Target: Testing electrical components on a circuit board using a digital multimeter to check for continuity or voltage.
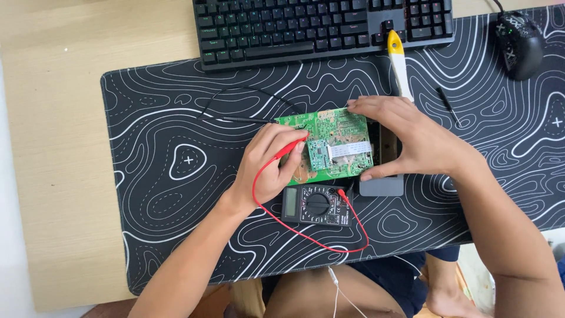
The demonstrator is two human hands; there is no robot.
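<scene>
While the left hand (268, 162) pinches the red probe (289, 148) against the green circuit board (329, 141) at mid-mat (153, 118), the right hand (406, 138) clamps the board's right edge; a slipping tip could bridge neighbouring solder points. The multimeter (318, 204) lies just below.

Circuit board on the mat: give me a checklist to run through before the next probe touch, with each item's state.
1. Circuit board steadied by right hand: ok.
2. Red probe gripped in left hand, tip at the board: ok.
3. Black probe in hand: not ok, it lies on the desk mat.
4. Red lead plugged into the multimeter: ok.
5. Dial setting and display reading: cannot tell.
</scene>
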